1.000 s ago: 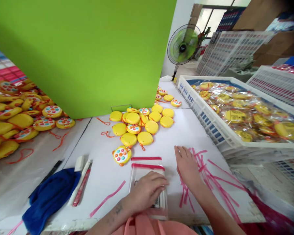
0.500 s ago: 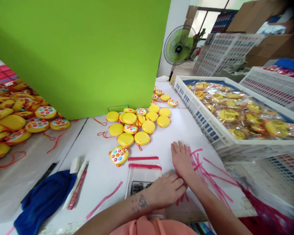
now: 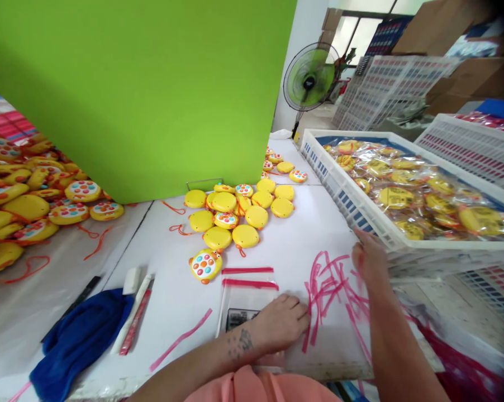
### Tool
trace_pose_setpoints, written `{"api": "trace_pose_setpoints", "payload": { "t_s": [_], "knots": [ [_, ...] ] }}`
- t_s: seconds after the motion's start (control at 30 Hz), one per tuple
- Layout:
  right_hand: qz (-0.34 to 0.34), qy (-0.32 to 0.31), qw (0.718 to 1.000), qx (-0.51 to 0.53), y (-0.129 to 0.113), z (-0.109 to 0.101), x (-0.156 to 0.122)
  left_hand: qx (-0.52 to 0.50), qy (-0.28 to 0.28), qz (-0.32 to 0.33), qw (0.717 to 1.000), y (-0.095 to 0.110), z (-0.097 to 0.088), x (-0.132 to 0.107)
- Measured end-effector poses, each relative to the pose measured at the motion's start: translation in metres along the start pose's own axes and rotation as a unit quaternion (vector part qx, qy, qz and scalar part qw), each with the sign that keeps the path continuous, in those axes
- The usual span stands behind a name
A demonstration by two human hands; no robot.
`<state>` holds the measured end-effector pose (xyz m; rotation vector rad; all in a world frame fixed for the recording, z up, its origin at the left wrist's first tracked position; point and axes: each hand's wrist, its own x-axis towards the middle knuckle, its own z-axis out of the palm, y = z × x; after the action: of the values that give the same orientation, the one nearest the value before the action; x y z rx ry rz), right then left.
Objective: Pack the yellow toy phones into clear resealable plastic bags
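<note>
My left hand [image 3: 279, 322] lies flat at the right edge of a clear zip bag [image 3: 246, 301] with pink-red strips across its top and a dark label showing. Its fingertips reach a tangle of pink peel-off strips [image 3: 331, 290] on the white table [image 3: 272, 240]. My right hand [image 3: 369, 259] is beyond the tangle, at the near rim of a white plastic crate [image 3: 352, 209]; its fingers are partly hidden. A yellow toy with coloured buttons [image 3: 205, 266] lies just beyond the bag, in front of a heap of similar yellow toys [image 3: 235, 212]. A single pink strip [image 3: 180, 338] lies left of the bag.
The crate holds several bagged yellow toys [image 3: 403, 192]. A blue cloth [image 3: 78, 335], a white-and-red tube [image 3: 132, 318] and a black pen [image 3: 71, 301] lie at the left. A bright green board [image 3: 130, 95] stands behind the heap, with more yellow toys [image 3: 25, 206] left of it.
My right hand has moved right, away from the strips, to the crate's rim. My left hand has slid right off the bag's middle, leaving its label uncovered.
</note>
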<state>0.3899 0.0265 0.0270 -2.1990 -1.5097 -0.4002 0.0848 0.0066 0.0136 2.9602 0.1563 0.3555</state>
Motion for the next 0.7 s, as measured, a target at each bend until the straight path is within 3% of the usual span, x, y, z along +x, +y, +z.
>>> {"api": "trace_pose_setpoints", "payload": {
  "t_s": [0.1, 0.17, 0.23, 0.43, 0.57, 0.7],
  "knots": [
    [0.059, 0.028, 0.998, 0.0, 0.024, -0.016, 0.005, -0.02, 0.009, 0.014, 1.0, -0.002, -0.011, -0.004],
    [0.061, 0.02, 0.998, 0.029, 0.022, -0.024, -0.002, -0.034, 0.022, -0.003, 0.999, -0.005, -0.021, -0.011],
    [0.043, -0.031, 0.994, 0.098, 0.005, -0.027, -0.015, -0.045, 0.038, -0.064, 0.996, -0.01, -0.028, -0.023],
    [-0.016, -0.23, 0.916, 0.327, -0.094, -0.006, -0.057, -0.029, 0.021, -0.334, 0.942, -0.021, -0.033, -0.06],
    [-0.152, -0.27, 0.863, 0.399, -0.172, 0.007, -0.065, 0.01, 0.025, -0.389, 0.921, -0.019, -0.018, -0.068],
    [-0.303, -0.278, 0.828, 0.38, -0.241, 0.014, -0.056, -0.013, 0.11, -0.391, 0.914, -0.021, 0.006, -0.071]
  ]
}}
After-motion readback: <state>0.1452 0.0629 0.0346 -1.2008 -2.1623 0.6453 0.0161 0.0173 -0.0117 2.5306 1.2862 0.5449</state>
